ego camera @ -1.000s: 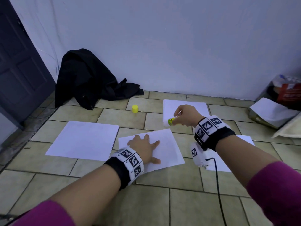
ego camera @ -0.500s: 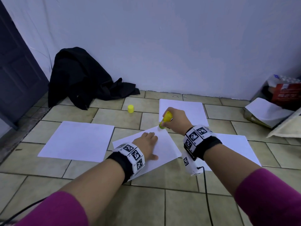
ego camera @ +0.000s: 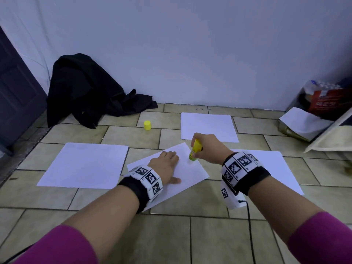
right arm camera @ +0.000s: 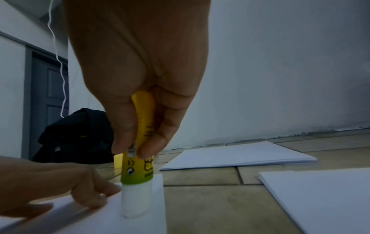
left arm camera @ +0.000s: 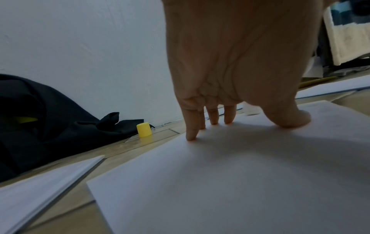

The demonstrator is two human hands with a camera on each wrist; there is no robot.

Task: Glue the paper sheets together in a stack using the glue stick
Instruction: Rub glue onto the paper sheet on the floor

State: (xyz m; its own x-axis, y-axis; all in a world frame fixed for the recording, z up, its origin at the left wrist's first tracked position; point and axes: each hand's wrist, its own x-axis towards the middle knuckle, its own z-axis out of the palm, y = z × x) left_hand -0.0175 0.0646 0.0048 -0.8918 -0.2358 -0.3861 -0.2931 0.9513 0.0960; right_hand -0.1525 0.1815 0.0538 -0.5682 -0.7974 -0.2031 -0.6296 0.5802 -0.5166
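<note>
Your head camera looks forward and down from above both forearms, taking in floor and wall. Your left wrist camera sits low behind your left hand (left arm camera: 230,66), close to the paper sheet (left arm camera: 230,182) beneath it. Your right wrist camera looks down along your right hand (right arm camera: 140,63). All three views share that sheet and the yellow cap (ego camera: 147,125) beyond your fingers.

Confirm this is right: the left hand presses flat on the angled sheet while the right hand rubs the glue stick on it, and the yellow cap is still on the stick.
Wrong about the cap. The right wrist view shows the glue stick uncapped, white glue touching the angled sheet; the head view shows the yellow cap standing on the floor tiles. The left hand and right hand are as stated.
</note>
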